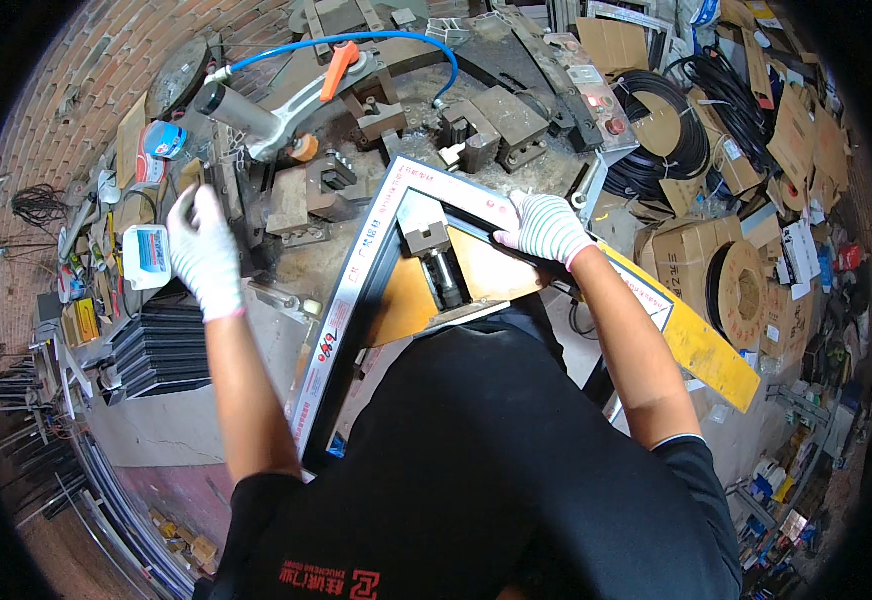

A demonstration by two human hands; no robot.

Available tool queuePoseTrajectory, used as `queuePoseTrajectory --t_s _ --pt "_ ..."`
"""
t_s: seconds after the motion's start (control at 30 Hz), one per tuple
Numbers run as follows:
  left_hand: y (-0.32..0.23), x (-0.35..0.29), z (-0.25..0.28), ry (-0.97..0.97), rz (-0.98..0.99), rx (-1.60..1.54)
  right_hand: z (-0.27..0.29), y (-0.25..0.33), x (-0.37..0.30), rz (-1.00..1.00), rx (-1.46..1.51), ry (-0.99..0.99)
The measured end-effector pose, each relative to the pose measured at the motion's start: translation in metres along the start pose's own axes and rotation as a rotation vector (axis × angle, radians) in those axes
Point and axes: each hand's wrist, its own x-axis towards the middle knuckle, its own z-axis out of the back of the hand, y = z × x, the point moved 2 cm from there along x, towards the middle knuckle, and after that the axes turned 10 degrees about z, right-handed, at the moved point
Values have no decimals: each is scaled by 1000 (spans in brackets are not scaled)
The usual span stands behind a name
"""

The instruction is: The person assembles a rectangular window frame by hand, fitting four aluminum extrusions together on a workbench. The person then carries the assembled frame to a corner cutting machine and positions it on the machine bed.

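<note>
My right hand (548, 229), in a striped white glove, grips the right arm of an L-shaped aluminium profile frame (344, 290) with white printed film on its faces. The frame's corner points away from me, around a metal block (426, 238) on the bench machine. One arm of the frame runs down past my left side, the other off to the right. My left hand (204, 255), gloved too, is raised apart from the frame with its fingers apart. Nothing shows in it. Beside it stands a white tub (146, 256) with a blue label.
Ahead lies a round machine table with steel blocks (501, 125), an orange-handled lever (339, 70) and a blue hose (356, 36). A yellow support (706, 350) extends right. Cable coils (656, 115) and cardboard boxes (691, 255) crowd the right; dark profiles (161, 345) stack at left.
</note>
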Motion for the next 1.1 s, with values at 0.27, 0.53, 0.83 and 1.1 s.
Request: queuePoseTrajectory --t_s 0.27,0.53,0.83,1.1 --pt "139 -162 204 832 267 1253 -6 1 -1 -27 55 -86" --pt "234 -322 300 1522 1273 542 -12 -2 6 41 16 -205" --pt "286 -410 310 453 1528 86 -12 -3 -1 7 63 -274" --pt "297 -382 355 227 1148 129 21 6 -120 -153 399 -368"
